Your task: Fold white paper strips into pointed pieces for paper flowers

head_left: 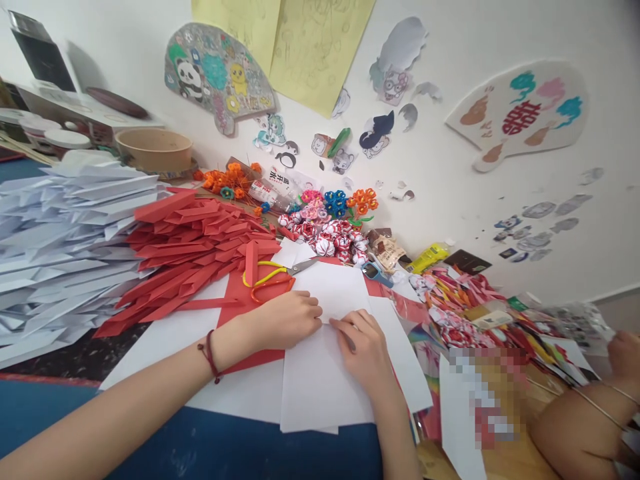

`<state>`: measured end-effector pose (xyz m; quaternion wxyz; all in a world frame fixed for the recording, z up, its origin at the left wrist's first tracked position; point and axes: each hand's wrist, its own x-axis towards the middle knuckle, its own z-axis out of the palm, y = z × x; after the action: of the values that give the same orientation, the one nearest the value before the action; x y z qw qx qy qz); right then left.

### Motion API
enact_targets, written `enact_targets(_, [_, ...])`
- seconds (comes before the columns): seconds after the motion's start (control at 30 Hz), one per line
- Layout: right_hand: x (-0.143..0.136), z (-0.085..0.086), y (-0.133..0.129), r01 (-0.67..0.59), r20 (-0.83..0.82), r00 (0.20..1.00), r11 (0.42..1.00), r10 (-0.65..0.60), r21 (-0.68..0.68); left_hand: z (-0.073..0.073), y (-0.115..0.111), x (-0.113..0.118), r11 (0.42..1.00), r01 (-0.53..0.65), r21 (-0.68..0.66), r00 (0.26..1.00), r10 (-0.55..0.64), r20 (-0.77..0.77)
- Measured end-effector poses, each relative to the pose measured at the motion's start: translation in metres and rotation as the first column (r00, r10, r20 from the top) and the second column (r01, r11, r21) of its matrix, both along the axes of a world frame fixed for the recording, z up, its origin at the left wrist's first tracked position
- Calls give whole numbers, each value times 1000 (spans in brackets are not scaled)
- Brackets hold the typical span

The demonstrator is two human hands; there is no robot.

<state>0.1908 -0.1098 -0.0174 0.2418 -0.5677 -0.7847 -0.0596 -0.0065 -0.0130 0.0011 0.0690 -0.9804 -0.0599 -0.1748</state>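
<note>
My left hand (293,320), with a dark red cord bracelet (209,355) at its wrist, is closed over white paper sheets (325,393). Its fingers curl downward, so whatever they pinch is hidden. Close by, my right hand (363,343) is closed too, thumb and fingertips drawn together just above the same paper; what they hold cannot be made out. Behind my left hand lie scissors (270,275) with yellow and orange handles. A red sheet (237,290) shows partly under the white ones.
Tall piles of folded white strips (75,247) and folded red strips (200,247) crowd the left. Red-and-white paper balls (330,240) and small flowers (335,203) line the wall. At right, another person's arm (575,420) is beside a cluttered wooden surface (537,400).
</note>
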Motion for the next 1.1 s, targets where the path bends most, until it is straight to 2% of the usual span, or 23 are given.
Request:
enact_targets(0.13, [-2,1,2,13,-30,999,1000,-14,-24,-4,-2,3,997,-64,51,998,64,0])
enact_targets(0.33, [-7,-2,10,27,-28,999,999,-27,-20,-8,-6,10,988,-49,149,999,52,-16])
enact_targets(0.5, [-10,-1,12,48,-12,999,998,-47,38,-6,-7,11,989,-138,50,990,136,40])
enact_targets(0.7, [-7,1,6,76,-111,992,992,-65,101,-6,-5,8,988,-137,-72,984,144,104])
enact_targets(0.9, [-6,-4,4,101,-199,978,984,-70,146,2,-6,5,964,-180,-198,977,198,77])
enact_targets(1.1, [-7,-4,2,129,-278,958,975,-75,180,1,-7,7,976,-141,-163,984,157,89])
